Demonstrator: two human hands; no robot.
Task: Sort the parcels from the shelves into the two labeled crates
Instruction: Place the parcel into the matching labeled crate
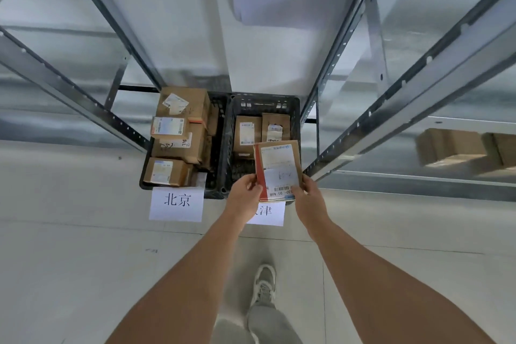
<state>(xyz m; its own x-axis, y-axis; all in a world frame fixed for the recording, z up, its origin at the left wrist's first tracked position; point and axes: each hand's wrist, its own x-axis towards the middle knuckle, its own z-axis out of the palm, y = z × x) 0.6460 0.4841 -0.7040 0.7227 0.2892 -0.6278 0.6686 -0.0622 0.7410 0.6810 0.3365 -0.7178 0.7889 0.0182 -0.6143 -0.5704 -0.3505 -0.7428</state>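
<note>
Two black crates stand side by side on the floor between the shelf racks. The left crate [220, 148] is piled with several cardboard parcels [181, 131] and carries a white label [176, 204]. The right crate [296, 109] holds two brown parcels [248, 131] at its far end; its label [268, 215] is partly hidden by my arm. I hold a flat cardboard parcel [277, 167] with red tape and a white shipping label over the near edge of the right crate. My left hand [244, 188] grips its left edge, my right hand [307, 190] its right edge.
Grey metal shelf racks [391, 109] rise on both sides of the crates. A lower shelf at right holds cardboard boxes [458, 148]. Pale tiled floor lies in front, with my shoe [264, 285] below the arms.
</note>
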